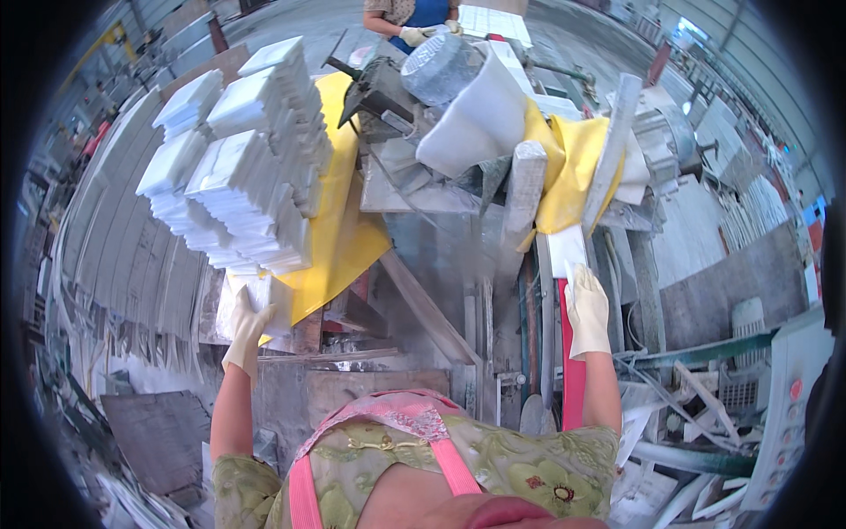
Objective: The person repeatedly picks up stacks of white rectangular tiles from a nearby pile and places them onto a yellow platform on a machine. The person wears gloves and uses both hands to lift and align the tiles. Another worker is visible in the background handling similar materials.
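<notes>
The gloved left hand (pixel 248 326) is on white tiles (pixel 280 304) at the near end of the stack (pixel 231 163), thumb and fingers apart—whether clamped on one, I cannot tell—with a yellow sheet (pixel 345 249) to the right. Farther right, a white tile (pixel 562 249) lies at the far end of a red strip (pixel 571 370), the gloved right hand (pixel 589 310) at its near right corner, fingers together—clamped or not, I cannot tell.

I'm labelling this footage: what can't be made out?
Head view:
White rectangular slab by the cream-gloved right hand: far end, hidden by the yellow flexible sheet.
Cream-gloved left hand: palm, hidden by its own back.
Co-worker in blue apron: head, cut off by top edge.
Pale control panel: markings, too small.
</notes>
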Demonstrator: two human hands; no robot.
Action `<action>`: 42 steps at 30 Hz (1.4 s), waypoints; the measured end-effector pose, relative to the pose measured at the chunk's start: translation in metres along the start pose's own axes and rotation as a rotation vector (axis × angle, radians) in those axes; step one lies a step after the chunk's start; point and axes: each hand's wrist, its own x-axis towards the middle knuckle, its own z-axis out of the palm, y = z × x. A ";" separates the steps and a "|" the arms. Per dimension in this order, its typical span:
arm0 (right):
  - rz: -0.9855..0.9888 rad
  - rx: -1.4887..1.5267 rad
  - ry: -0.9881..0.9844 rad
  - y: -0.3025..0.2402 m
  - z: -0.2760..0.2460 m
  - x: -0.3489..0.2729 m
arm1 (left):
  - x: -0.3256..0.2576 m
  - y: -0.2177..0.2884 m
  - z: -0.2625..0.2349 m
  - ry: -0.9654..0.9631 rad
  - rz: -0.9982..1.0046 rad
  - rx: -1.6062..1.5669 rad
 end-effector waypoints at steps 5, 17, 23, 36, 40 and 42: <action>-0.204 -0.137 0.014 -0.002 0.010 0.024 | -0.010 0.010 0.001 0.034 -0.022 -0.113; -0.097 -0.154 -0.285 -0.008 0.003 0.037 | -0.024 0.035 -0.016 -0.054 -0.044 -0.023; -0.281 -0.296 -0.280 0.016 0.025 0.069 | -0.027 0.038 -0.018 -0.033 -0.029 -0.002; -0.393 -0.162 -0.041 0.005 -0.007 0.043 | -0.012 0.015 -0.003 -0.004 -0.045 -0.081; -0.326 -0.216 -0.040 -0.007 0.001 0.040 | -0.010 0.011 -0.002 -0.017 0.013 -0.140; -0.272 -0.264 -0.014 -0.015 0.009 0.037 | -0.010 0.013 -0.001 0.010 0.027 -0.134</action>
